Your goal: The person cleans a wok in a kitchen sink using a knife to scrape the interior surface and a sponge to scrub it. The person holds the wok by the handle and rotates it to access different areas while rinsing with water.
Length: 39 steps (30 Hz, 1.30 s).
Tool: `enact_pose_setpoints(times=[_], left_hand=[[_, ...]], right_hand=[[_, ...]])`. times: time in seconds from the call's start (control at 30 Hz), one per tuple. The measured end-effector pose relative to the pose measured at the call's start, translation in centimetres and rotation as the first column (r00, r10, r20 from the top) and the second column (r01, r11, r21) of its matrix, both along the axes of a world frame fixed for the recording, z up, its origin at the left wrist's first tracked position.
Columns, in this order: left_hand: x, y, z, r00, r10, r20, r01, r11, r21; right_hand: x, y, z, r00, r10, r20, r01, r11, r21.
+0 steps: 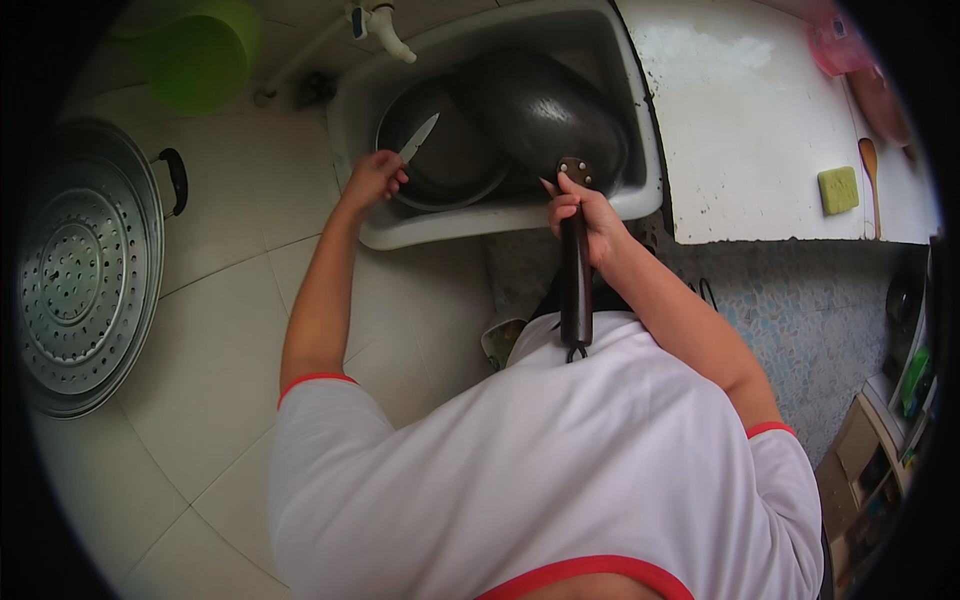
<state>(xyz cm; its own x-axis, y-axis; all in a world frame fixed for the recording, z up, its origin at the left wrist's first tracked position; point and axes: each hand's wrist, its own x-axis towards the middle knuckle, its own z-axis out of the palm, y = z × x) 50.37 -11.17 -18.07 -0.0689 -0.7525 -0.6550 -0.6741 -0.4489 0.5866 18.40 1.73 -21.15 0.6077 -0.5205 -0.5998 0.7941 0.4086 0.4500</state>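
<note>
My left hand (376, 180) grips a small kitchen knife (421, 137) near the sink's left wall, its blade pointing up and to the right. The fingers cover the knife's handle. My right hand (587, 214) is closed around the long dark handle (576, 292) of a wok (551, 112). Rivets join that handle to the wok, which lies tilted in the right part of the sink (450, 229). Beneath and left of it sits a round dark pan (450, 161), partly covered by the wok. A small pointed thing (548, 185) shows beside my right fingers; I cannot tell what it is.
A white tap (386, 34) juts over the sink's back edge. On the white counter (739, 127) to the right are a green sponge (838, 190), a wooden spoon (870, 176) and a pink container (840, 46). A perforated metal steamer (94, 277) and a green bucket (199, 64) stand left.
</note>
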Motion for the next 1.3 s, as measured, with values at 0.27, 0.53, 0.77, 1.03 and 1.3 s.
enact_pose_setpoints(times=[0.27,0.53,0.77,1.03,1.3], left_hand=[[-6.0,0.3,1.2,0.939,0.103,-0.327,-0.193,0.947,-0.257],[-6.7,-7.8,-4.7,0.956,-0.243,0.163,0.286,0.656,-0.699],[-14.3,-0.8,1.7,0.907,-0.386,0.166,0.389,0.623,-0.679],[-16.5,0.2,3.5,0.837,-0.426,0.344,0.546,0.603,-0.582],[-13.3,-2.1,4.0,0.887,-0.277,0.369,0.449,0.702,-0.552]], right_hand=[[-0.1,-0.2,-0.2,0.994,0.028,-0.106,-0.032,0.999,-0.035],[0.9,0.0,0.2,0.997,0.038,-0.062,-0.039,0.999,-0.005],[0.4,0.1,-1.5,0.998,-0.005,-0.07,0.003,0.999,-0.033],[-0.7,0.2,0.0,0.994,0.027,-0.109,-0.025,1.0,0.015],[0.4,-0.3,0.0,0.997,0.02,-0.073,-0.02,1.0,0.002]])
